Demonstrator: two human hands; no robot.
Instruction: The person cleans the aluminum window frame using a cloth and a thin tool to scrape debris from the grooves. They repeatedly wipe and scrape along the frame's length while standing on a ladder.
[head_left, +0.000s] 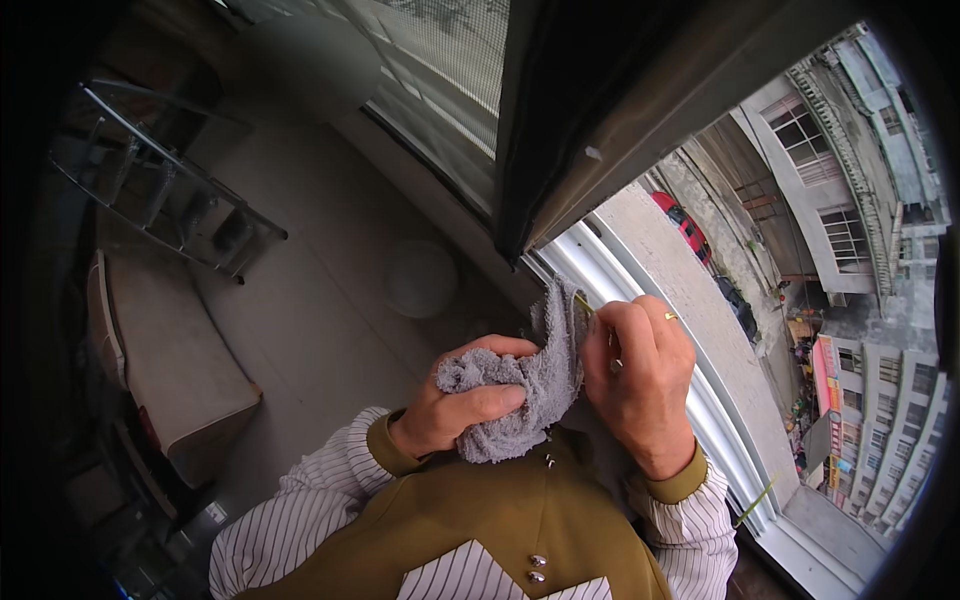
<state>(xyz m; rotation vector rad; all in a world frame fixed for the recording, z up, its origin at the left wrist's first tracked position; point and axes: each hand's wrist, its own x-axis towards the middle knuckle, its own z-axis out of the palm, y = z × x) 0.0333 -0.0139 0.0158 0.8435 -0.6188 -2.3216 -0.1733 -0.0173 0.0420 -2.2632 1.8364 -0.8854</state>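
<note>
A bunched grey terry cloth (517, 397) is in my left hand (469, 401), its thumb pressed over the folds. One end of the cloth rises to the right, towards my right hand (645, 367). That hand's thumb and fingers are pinched on a thin yellowish stick-like piece (583, 303), whose tip lies against the cloth's upper edge. I cannot tell what the piece is. A ring is on one finger of my right hand. Both hands are in front of my body, beside the white window sill track (705, 390).
A dark window frame (592, 127) stands above the hands. Beyond the sill are an outer ledge (675, 277), a street with a red car (681, 226) and buildings. To the left are a metal stepladder (172, 161) and a padded seat (176, 360). A green leaf tip (756, 501) shows by the right sleeve.
</note>
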